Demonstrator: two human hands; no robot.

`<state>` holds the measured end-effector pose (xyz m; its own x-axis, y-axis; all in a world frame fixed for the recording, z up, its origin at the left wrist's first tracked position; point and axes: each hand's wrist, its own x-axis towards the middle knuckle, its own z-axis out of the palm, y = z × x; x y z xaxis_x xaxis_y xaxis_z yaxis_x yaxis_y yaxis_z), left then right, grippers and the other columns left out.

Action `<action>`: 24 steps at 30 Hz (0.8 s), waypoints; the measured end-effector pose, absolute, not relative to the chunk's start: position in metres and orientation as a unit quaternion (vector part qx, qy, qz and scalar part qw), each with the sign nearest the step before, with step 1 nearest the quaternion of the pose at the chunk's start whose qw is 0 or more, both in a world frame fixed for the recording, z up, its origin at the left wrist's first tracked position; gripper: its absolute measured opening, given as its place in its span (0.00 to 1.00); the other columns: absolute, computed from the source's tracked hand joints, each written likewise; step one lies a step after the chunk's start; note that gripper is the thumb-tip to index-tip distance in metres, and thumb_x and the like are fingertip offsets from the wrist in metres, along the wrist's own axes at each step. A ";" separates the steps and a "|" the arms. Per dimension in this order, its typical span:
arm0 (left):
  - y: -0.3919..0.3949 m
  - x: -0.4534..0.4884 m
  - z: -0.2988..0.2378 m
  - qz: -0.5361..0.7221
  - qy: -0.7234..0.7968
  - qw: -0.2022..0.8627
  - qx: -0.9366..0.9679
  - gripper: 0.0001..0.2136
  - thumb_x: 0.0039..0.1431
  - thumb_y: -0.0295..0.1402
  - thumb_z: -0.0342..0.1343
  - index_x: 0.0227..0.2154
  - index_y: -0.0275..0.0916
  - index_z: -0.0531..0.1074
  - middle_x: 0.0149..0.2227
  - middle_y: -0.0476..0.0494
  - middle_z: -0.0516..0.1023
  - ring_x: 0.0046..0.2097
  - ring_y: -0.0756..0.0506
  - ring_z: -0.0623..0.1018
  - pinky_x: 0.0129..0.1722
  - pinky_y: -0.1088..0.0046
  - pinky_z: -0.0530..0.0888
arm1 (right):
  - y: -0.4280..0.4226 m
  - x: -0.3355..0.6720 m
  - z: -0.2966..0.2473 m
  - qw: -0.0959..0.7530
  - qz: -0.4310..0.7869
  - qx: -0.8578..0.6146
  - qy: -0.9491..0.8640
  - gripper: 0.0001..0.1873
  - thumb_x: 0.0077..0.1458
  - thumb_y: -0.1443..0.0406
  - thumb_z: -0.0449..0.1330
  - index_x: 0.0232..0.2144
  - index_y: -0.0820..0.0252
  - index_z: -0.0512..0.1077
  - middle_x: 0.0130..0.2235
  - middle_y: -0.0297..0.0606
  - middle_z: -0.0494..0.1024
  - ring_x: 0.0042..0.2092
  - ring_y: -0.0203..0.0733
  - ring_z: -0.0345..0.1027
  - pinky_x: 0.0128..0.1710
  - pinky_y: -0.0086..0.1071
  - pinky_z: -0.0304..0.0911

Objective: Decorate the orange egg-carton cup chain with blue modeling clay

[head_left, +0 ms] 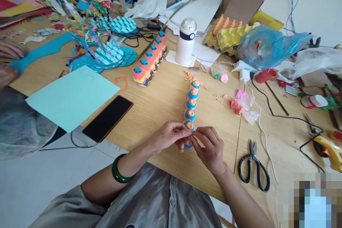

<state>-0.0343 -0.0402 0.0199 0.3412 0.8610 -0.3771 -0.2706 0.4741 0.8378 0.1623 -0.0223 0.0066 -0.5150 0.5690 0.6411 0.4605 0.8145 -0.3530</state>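
Note:
A narrow orange egg-carton strip (191,104) lies lengthwise on the wooden table, its row of bumps ringed in blue with orange knobs on top. Over its near end, my left hand (171,135) is closed in a pinch, thumb and forefinger pressed together. My right hand (210,146) pinches at the same spot from the right, its fingertips meeting the left ones. Whatever sits between the fingertips is too small to make out. Beyond the strip's far end are orange crumbs (190,76). A painted egg-carton piece (150,60) with blue-topped bumps stands to the left.
Left of the strip are a phone (108,118) and a light-green sheet (73,96); another person's hand (8,73) is at the left edge. Black-handled scissors (253,167) and a white cable (263,131) lie right. A white lamp-like device (185,44) stands behind.

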 end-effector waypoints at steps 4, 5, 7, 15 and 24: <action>-0.041 -0.033 0.014 0.391 0.445 0.713 0.374 0.25 0.56 0.54 0.67 0.27 0.34 0.73 0.23 0.50 0.76 0.21 0.54 0.74 0.22 0.78 0.73 | -0.024 0.159 0.005 0.390 0.107 -0.317 -0.858 0.13 0.62 0.71 0.67 0.48 0.59 0.73 0.39 0.43 0.82 0.40 0.45 0.75 0.37 0.38 0.75; -0.041 -0.032 0.012 0.395 0.450 0.704 0.383 0.24 0.57 0.54 0.66 0.28 0.33 0.73 0.24 0.50 0.76 0.21 0.54 0.74 0.22 0.79 0.73 | -0.025 0.158 0.004 0.390 0.116 -0.316 -0.857 0.11 0.62 0.72 0.66 0.47 0.58 0.73 0.38 0.42 0.82 0.39 0.45 0.75 0.36 0.38 0.74; -0.042 -0.032 0.010 0.399 0.453 0.691 0.397 0.24 0.59 0.53 0.65 0.29 0.33 0.74 0.25 0.50 0.76 0.22 0.54 0.74 0.23 0.78 0.73 | -0.025 0.158 0.003 0.391 0.126 -0.312 -0.856 0.10 0.63 0.74 0.65 0.43 0.56 0.73 0.35 0.40 0.82 0.36 0.43 0.74 0.34 0.36 0.73; -0.041 -0.034 0.018 0.396 0.449 0.696 0.396 0.23 0.57 0.53 0.66 0.30 0.34 0.73 0.24 0.51 0.75 0.21 0.54 0.73 0.22 0.78 0.73 | -0.025 0.156 0.008 0.375 0.068 -0.319 -0.868 0.11 0.63 0.72 0.65 0.46 0.58 0.73 0.37 0.42 0.84 0.37 0.44 0.75 0.34 0.37 0.73; -0.038 -0.033 0.014 0.395 0.423 0.727 0.370 0.24 0.58 0.55 0.65 0.29 0.34 0.74 0.25 0.48 0.77 0.22 0.53 0.75 0.24 0.76 0.74 | -0.025 0.152 0.012 0.414 0.185 -0.341 -0.823 0.11 0.63 0.75 0.64 0.41 0.55 0.74 0.34 0.38 0.82 0.35 0.42 0.75 0.34 0.36 0.73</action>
